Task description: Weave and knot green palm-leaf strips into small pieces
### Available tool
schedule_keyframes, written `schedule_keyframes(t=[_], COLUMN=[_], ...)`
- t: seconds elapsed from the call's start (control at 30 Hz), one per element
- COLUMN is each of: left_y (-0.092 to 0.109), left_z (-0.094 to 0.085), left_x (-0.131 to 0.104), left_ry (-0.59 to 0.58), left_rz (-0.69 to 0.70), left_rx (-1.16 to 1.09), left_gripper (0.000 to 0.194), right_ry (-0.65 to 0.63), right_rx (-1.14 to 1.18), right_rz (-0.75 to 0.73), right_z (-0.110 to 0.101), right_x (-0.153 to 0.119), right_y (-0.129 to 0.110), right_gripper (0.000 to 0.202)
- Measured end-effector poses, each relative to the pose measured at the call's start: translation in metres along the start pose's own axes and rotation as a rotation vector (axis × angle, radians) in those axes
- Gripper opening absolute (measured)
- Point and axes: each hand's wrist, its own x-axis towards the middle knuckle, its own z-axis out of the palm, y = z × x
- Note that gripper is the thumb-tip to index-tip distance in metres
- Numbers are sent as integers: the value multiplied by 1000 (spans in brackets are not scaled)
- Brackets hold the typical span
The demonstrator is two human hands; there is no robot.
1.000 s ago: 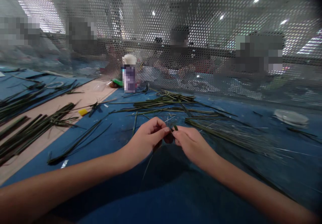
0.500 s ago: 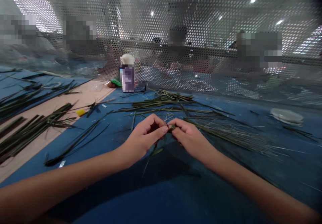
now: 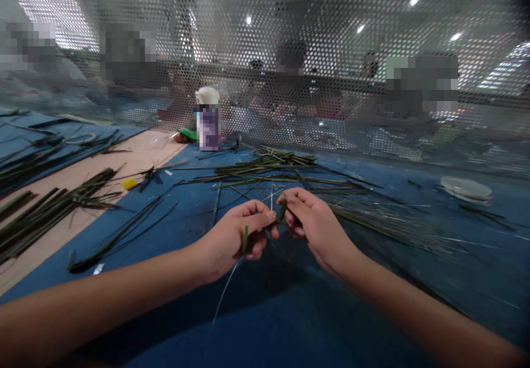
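Observation:
My left hand (image 3: 244,235) is closed in a pinch above the blue table. A thin pale wire (image 3: 224,293) trails down from beneath it. One piece of green leaf strip (image 3: 245,239) sticks up beside its fingers. Just to the right, my right hand (image 3: 310,216) pinches a short green leaf strip (image 3: 283,209) between thumb and forefinger. The two sets of fingertips are close together. Whether both green pieces belong to one strip is hidden by the fingers.
Dark green strips (image 3: 265,164) lie in a pile beyond my hands, and more bundles (image 3: 53,208) lie at left. Fine wires (image 3: 414,230) spread to the right near a clear lidded dish (image 3: 466,188). A white-topped container (image 3: 208,125) stands before a perforated metal screen (image 3: 351,37).
My hands have drawn slightly apart and turned, the left a little lower. The green strip in my right fingers now stands upright, and the wire below my left hand shows more clearly.

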Motion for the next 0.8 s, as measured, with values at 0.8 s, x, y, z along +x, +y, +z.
schedule_keyframes(t=[0.8], left_y=[2], left_z=[-6], left_x=[4], left_ry=[176], left_rz=[310], left_rx=[259], left_gripper=[19], right_ry=[-111], right_rx=[-154], right_rz=[56], right_z=[4], right_x=[-5], right_y=[3], right_gripper=[23])
